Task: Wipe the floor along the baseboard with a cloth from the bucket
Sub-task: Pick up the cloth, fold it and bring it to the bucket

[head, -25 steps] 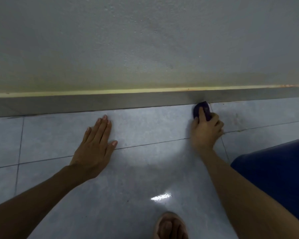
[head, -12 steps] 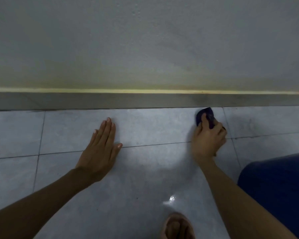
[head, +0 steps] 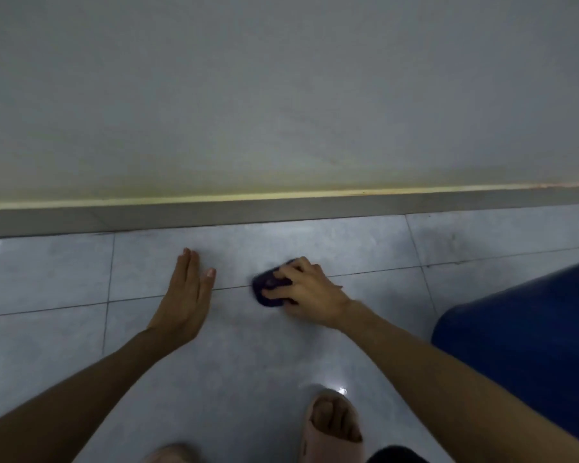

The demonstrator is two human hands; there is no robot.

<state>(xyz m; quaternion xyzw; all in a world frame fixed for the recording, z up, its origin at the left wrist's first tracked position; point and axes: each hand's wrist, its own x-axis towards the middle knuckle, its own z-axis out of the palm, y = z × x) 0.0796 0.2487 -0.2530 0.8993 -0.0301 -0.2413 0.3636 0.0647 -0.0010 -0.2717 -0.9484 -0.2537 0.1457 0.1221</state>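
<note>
A small dark purple cloth (head: 268, 288) lies pressed on the pale grey floor tiles (head: 47, 272), straddling a grout line a short way in front of the grey baseboard (head: 214, 212). My right hand (head: 310, 290) covers its right part, fingers curled over it. My left hand (head: 186, 299) rests flat on the floor to the left of the cloth, fingers together and pointing at the wall, holding nothing. No bucket shows.
A pale wall (head: 281, 95) with a yellowish strip rises above the baseboard. My blue-clad knee (head: 528, 349) fills the right side. My foot in a pink sandal (head: 333, 429) stands at the bottom middle.
My right hand has slid the cloth from the baseboard edge leftward and back toward me, ending close to my left hand. The left hand stays flat on the floor.
</note>
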